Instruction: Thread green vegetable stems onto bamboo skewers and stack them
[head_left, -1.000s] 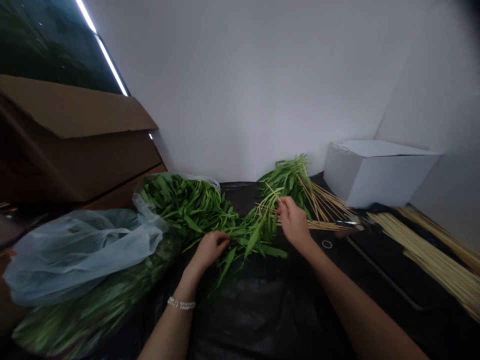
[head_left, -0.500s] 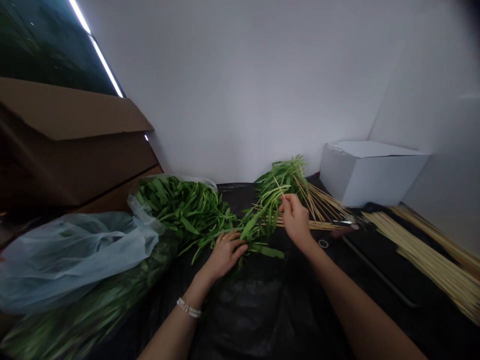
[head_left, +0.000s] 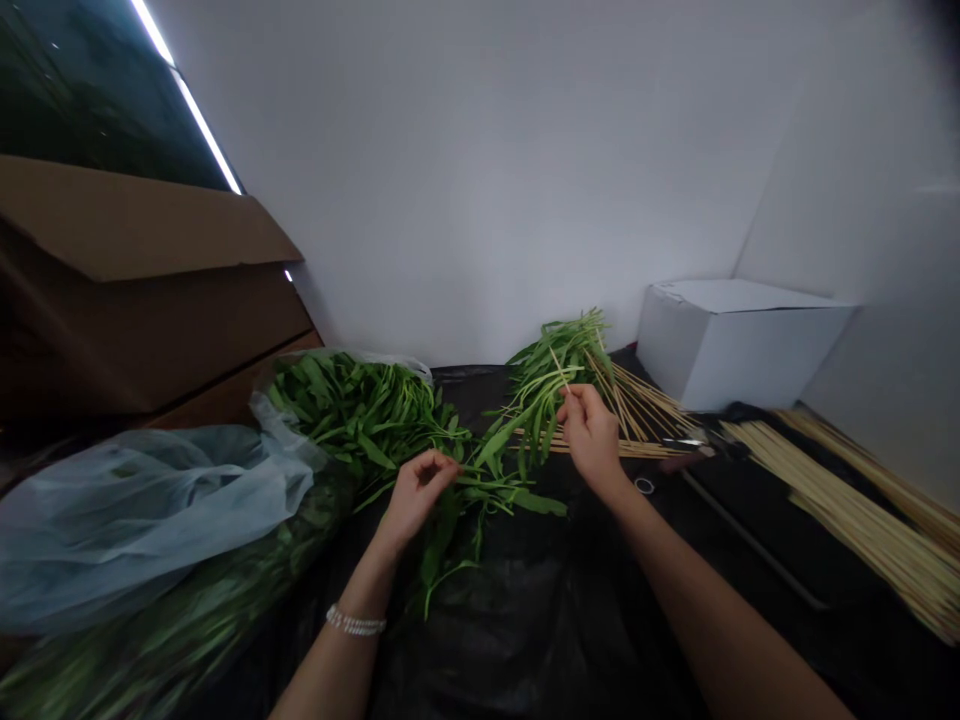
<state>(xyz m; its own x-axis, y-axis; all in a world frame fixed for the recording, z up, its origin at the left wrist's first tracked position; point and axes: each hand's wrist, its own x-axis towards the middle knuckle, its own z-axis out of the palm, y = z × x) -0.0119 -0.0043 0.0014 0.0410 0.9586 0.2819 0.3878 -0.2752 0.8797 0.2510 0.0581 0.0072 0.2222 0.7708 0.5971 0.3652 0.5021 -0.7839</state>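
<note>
A: Position of the greens [head_left: 517,494] against the hands?

B: Loose stems and leaves lie on the black-covered counter [head_left: 510,640], between left hand [head_left: 416,492] and right hand [head_left: 592,435]. Right: closed, grasping a stick [head_left: 558,368] that points up and leftward, stems at its fingertips. Left: thumb and fingers pinched on a sprig.

A: Other greens?

B: One heap [head_left: 360,405] toward the counter's far left corner, beside a clear bag [head_left: 165,500]. One bundle [head_left: 566,340] at the far edge, beyond right hand.

A: Counts?

B: Hands, two. Stick in grip, one. Loose sticks [head_left: 645,400] right of the bundle: overlapping, uncountable. More sticks [head_left: 862,520] by the right edge, likewise. White box [head_left: 735,335], one, far right corner. Carton [head_left: 150,310], one, left. White ring [head_left: 643,486], one, near right forearm.
</note>
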